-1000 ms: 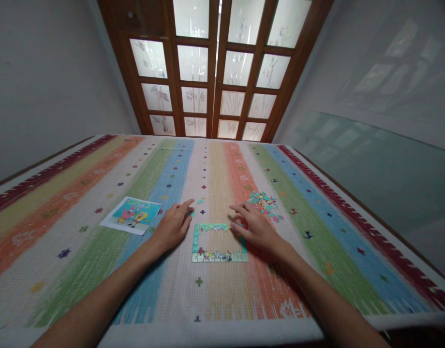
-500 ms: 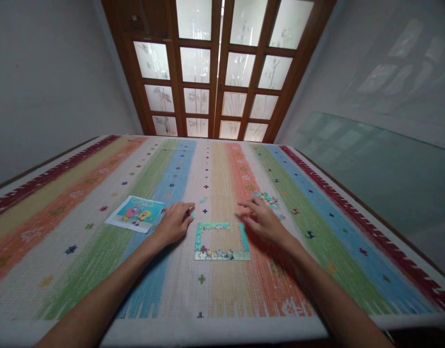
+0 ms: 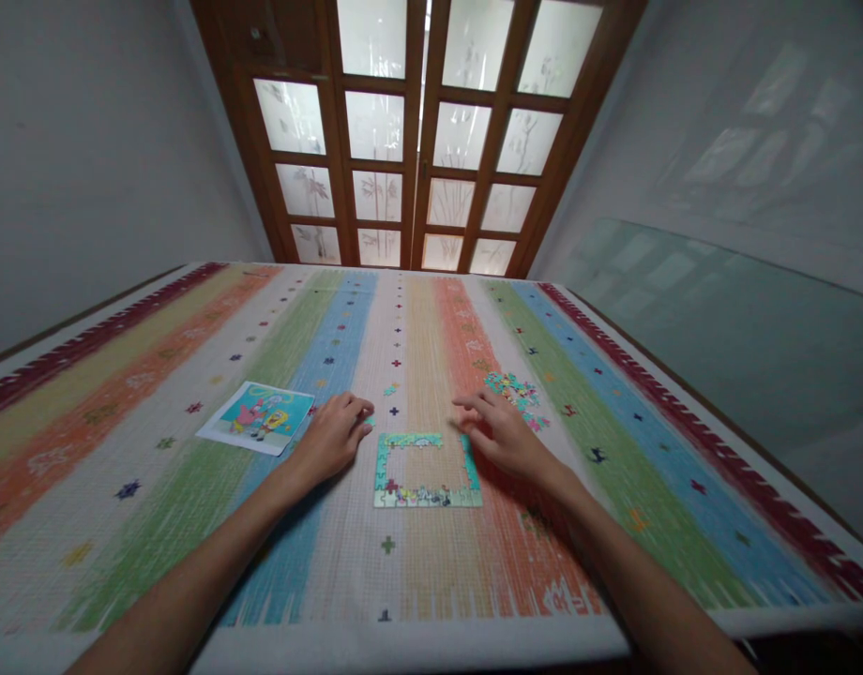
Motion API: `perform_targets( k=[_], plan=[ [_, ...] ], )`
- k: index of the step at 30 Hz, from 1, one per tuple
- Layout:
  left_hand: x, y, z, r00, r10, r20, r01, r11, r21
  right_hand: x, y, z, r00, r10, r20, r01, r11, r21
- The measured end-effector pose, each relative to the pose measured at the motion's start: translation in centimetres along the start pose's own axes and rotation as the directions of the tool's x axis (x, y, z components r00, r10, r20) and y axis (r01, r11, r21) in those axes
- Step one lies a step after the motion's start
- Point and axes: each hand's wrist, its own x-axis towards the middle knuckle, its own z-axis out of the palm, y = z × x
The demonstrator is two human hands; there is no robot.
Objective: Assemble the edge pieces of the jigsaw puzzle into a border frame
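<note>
A jigsaw puzzle border lies on the striped tablecloth in front of me, with its middle bare and a gap in the top edge near the right corner. My left hand rests left of it, fingers curved and thumb apart, with a small teal piece partly showing between the fingertips. Over the border's upper right corner hovers my right hand, its fingers spread and nothing visible in them. Just beyond that hand is a pile of loose puzzle pieces. One more loose puzzle piece sits above the border.
Left of my left hand lies a printed cartoon picture on white paper. The tablecloth covers the table up to its near edge. Wooden doors with glass panes stand behind, and a glass sheet leans at the right wall.
The view has shifted slightly. My right hand has moved a little left and its fingers extend more, while my left hand stays almost in place, its fingertips slightly closer together.
</note>
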Motion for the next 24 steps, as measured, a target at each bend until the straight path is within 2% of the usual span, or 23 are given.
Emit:
perform_targets(
  k=[6, 16, 19, 24],
  plan=[
    [0.0, -0.3, -0.1, 0.999, 0.043, 0.019, -0.044, 0.998, 0.045, 0.0, -0.1, 0.0, 1.0, -0.002, 0.026, 0.001, 1.0, 0.011],
    [-0.2, -1.3, -0.6, 0.998, 0.046, 0.03, -0.044, 0.997, -0.064, 0.1, -0.5, -0.2, 0.998, -0.053, 0.036, 0.052, 0.999, 0.014],
    [-0.2, -1.0, -0.9, 1.0, 0.003, 0.019, -0.001, 0.993, -0.115, 0.1, -0.6, -0.2, 0.998, -0.057, 0.037, 0.056, 0.998, 0.016],
    [-0.2, 0.4, -1.5, 0.995, -0.042, 0.09, 0.068, 0.947, -0.312, 0.1, -0.9, -0.2, 0.997, -0.054, 0.049, 0.051, 0.996, 0.07]
  ],
)
